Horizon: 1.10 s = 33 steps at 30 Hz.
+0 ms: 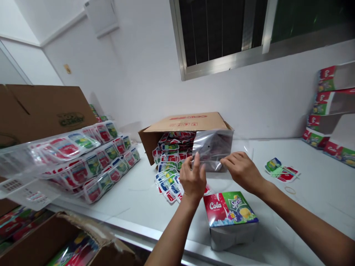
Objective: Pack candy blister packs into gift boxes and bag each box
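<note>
My left hand (193,177) and my right hand (242,169) both pinch the lower edge of a clear plastic bag (212,147) and hold it up over the white table (133,199). Just below my hands stands a small carton printed Cola and Sprite (229,215), upright near the table's front edge. Behind the bag a brown cardboard box (185,123) lies on its side, and colourful candy packets (168,168) spill out of it towards my left hand.
Stacked clear trays of packets (91,159) stand on the left in front of a large brown box (41,109). Printed cartons (330,111) are piled at the right wall. A loose packet (280,170) and a rubber band (290,190) lie on the table's right side. An open box (69,244) sits below.
</note>
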Motion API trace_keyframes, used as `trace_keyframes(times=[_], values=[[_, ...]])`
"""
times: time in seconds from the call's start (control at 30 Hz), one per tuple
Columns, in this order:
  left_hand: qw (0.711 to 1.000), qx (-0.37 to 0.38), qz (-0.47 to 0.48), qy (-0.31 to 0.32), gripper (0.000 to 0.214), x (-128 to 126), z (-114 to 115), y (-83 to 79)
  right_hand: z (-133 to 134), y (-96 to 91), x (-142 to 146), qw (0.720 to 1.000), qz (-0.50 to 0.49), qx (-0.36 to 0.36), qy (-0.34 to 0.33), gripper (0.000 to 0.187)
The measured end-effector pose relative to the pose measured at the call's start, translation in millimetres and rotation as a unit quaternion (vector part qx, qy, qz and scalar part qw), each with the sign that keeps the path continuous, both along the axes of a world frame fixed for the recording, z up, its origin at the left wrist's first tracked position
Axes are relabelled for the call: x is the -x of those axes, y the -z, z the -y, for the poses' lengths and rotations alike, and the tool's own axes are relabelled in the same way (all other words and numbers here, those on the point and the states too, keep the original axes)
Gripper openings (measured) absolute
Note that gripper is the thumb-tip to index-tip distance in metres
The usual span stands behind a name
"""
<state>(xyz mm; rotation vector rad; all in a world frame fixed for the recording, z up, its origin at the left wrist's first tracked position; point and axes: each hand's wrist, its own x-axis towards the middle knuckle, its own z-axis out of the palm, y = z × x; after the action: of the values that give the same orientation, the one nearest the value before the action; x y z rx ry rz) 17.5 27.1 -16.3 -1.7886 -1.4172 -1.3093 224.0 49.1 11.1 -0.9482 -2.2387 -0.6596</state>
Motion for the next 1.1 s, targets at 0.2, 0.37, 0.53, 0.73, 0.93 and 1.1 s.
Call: trace_keyframes(times=[0.2,0.37,0.53,0.73,0.93,1.1], values=[[0.997,0.063,-0.046,-0.010,0.028,-9.2,-13.4,-9.0,-0.7,4.9,16.2,0.992,-0.106,0.047,0.051,0.046],[0.996,0.056,-0.067,-0.006,0.028,-16.5,-18.0,-5.1,-11.3,21.0,21.6,0.982,-0.135,0.000,0.133,0.034],[0.998,0.037,-0.055,0.018,0.031,0.2,-16.4,20.5,-16.9,47.8,-1.7,0.977,-0.181,0.000,0.113,0.017],[0.993,0.011,-0.018,0.120,0.030,14.1,4.7,43.8,2.9,76.9,-20.3,0.970,-0.229,0.037,-0.071,0.005],[0.984,-0.018,-0.010,0.177,0.059,20.5,46.1,35.7,39.8,74.4,-38.5,0.958,-0.236,0.045,-0.154,0.022],[0.984,-0.013,-0.019,0.176,0.064,16.1,89.2,48.6,70.2,91.9,-61.0,0.972,-0.200,0.025,-0.119,0.027]])
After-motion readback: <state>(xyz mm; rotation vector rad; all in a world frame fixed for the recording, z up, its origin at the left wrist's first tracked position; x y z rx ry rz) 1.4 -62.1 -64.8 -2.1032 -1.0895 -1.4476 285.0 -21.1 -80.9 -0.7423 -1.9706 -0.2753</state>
